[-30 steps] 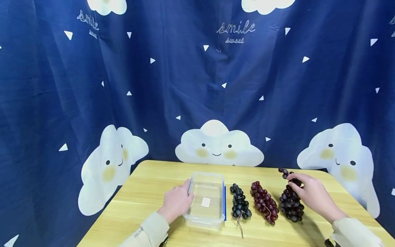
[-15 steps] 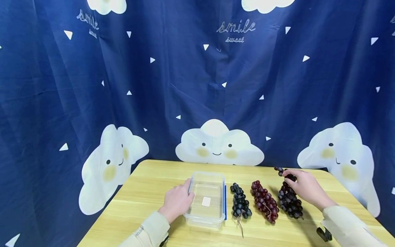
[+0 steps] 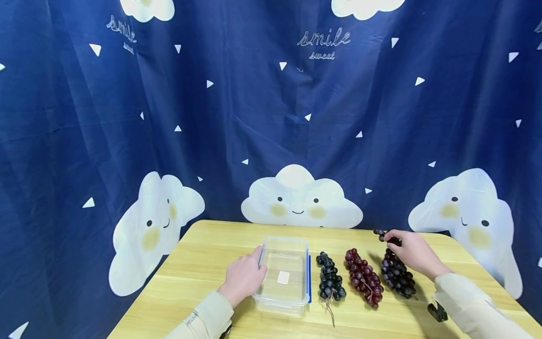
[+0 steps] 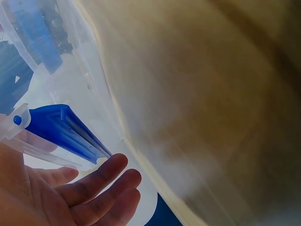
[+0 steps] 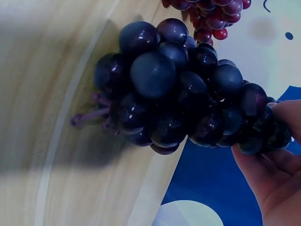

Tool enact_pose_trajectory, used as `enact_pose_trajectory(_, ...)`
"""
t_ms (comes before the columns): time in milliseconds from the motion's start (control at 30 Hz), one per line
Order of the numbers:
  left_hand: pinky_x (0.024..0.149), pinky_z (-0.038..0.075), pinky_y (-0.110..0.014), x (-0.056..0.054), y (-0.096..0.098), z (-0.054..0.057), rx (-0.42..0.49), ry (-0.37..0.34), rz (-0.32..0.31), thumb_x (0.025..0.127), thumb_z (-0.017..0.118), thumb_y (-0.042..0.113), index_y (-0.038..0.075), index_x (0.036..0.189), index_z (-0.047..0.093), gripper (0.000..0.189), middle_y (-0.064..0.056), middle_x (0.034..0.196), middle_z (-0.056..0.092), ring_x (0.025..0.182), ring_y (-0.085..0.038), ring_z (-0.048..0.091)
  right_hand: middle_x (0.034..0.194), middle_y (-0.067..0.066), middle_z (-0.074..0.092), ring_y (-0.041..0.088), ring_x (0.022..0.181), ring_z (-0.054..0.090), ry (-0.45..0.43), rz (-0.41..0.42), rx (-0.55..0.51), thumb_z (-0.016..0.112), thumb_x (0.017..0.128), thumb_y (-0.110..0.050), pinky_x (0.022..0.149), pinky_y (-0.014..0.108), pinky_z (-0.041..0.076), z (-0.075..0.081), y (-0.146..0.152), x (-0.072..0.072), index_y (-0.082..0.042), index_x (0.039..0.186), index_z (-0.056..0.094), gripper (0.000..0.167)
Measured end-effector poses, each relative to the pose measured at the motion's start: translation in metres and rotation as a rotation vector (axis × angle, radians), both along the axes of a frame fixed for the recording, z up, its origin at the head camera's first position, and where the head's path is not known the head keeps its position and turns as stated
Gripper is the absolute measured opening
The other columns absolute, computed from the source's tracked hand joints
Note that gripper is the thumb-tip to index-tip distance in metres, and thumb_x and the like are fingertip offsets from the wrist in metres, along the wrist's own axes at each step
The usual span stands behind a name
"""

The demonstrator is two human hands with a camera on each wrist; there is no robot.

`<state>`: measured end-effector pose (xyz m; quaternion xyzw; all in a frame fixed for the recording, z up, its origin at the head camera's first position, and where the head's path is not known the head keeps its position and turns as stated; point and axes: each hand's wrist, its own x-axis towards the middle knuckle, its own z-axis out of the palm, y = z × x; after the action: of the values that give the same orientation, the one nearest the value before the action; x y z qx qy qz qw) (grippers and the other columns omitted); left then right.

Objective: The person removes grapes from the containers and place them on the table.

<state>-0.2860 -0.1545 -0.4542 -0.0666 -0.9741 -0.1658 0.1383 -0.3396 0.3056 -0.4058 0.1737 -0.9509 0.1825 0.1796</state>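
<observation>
My left hand [image 3: 242, 278] grips the left side of a clear plastic container [image 3: 281, 301] in the head view. In the left wrist view, a blue clip [image 4: 68, 134] on its side lies beside the fingers [image 4: 106, 181]. My right hand [image 3: 417, 254] pinches the far, narrow end of a dark purple bunch of grapes [image 3: 397, 275]. Up close in the right wrist view, the same grapes [image 5: 164, 89] hang from thumb and fingers, their stem end pointing away from the hand. Beneath them a shadow falls on the table.
Between container and right hand lie a black bunch of grapes [image 3: 330, 278] and a red bunch [image 3: 364, 278], side by side on the wooden table [image 3: 195, 263]. A blue curtain [image 3: 271, 117] printed with clouds hangs behind the table's far edge.
My right hand has moved left and slightly away from me with the dark purple grapes, nearer the red bunch. The left hand and container have stayed in place.
</observation>
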Motion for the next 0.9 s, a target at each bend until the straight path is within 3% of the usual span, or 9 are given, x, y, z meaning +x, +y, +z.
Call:
enact_pose_trajectory(367, 0.055, 0.045, -0.041, -0.002, 0.0, -0.003, 0.007, 0.0, -0.013, 0.091, 0.053, 0.031, 0.014, 0.145, 0.051, 0.057, -0.013, 0.098, 0.073, 0.079, -0.025, 0.066, 0.099, 0.01, 0.073, 0.01, 0.053, 0.041, -0.078, 0.018, 0.021, 0.066, 0.091, -0.01, 0.063, 0.033, 0.039, -0.004, -0.004, -0.012, -0.01, 0.106, 0.073, 0.016)
enact_pose_trajectory(667, 0.05, 0.04, -0.038, -0.002, 0.001, -0.003, 0.005, -0.008, -0.007, 0.091, 0.054, 0.032, 0.015, 0.146, 0.05, 0.058, -0.011, 0.094, 0.071, 0.071, -0.021, 0.06, 0.102, 0.014, 0.071, 0.013, 0.054, 0.04, -0.179, 0.03, 0.018, 0.064, 0.092, -0.008, 0.06, 0.032, 0.038, -0.006, -0.005, -0.022, -0.007, 0.106, 0.072, 0.016)
enact_pose_trajectory(900, 0.051, 0.042, -0.039, -0.002, 0.0, -0.003, -0.003, -0.01, 0.005, 0.091, 0.055, 0.032, 0.016, 0.146, 0.05, 0.057, -0.012, 0.096, 0.071, 0.074, -0.022, 0.062, 0.102, 0.016, 0.071, 0.016, 0.065, 0.048, -0.169, 0.054, 0.045, 0.064, 0.089, -0.004, 0.064, 0.035, 0.04, -0.009, -0.003, -0.027, -0.006, 0.102, 0.072, 0.015)
